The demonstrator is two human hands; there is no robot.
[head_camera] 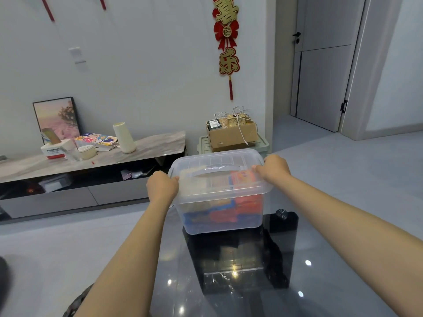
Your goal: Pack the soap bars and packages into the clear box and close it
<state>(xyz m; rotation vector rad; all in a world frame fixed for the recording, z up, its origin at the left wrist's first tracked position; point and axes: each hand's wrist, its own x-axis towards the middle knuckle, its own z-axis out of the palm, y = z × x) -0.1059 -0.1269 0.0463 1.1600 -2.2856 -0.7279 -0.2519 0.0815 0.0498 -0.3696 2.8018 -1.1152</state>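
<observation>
My left hand (pixel 162 186) grips the left end of the lid (pixel 218 171) of the clear box (pixel 220 191), its fingers (pixel 175 178) curled over the rim and pressed on the plastic. My right hand (pixel 273 169) does the same at the right end, fingers (pixel 257 168) clamped down over the lid's edge. Both arms reach straight out in front of me. The lid sits on top of the box, and its moulded handle (pixel 211 171) lies flat between my two hands; whether the lid has latched all round I cannot tell. The box stands upright at the far edge of the dark glossy desk (pixel 240 271), which mirrors its underside. Through the cloudy walls I see the soap packages (pixel 229 208) stacked inside, blue and red ones low down, pale and orange ones just under the lid. Beyond the box, a low cabinet (pixel 91 161) runs along the wall on my left, and a cardboard carton (pixel 232 133) with loose wires sits on a grey bin behind the box.
</observation>
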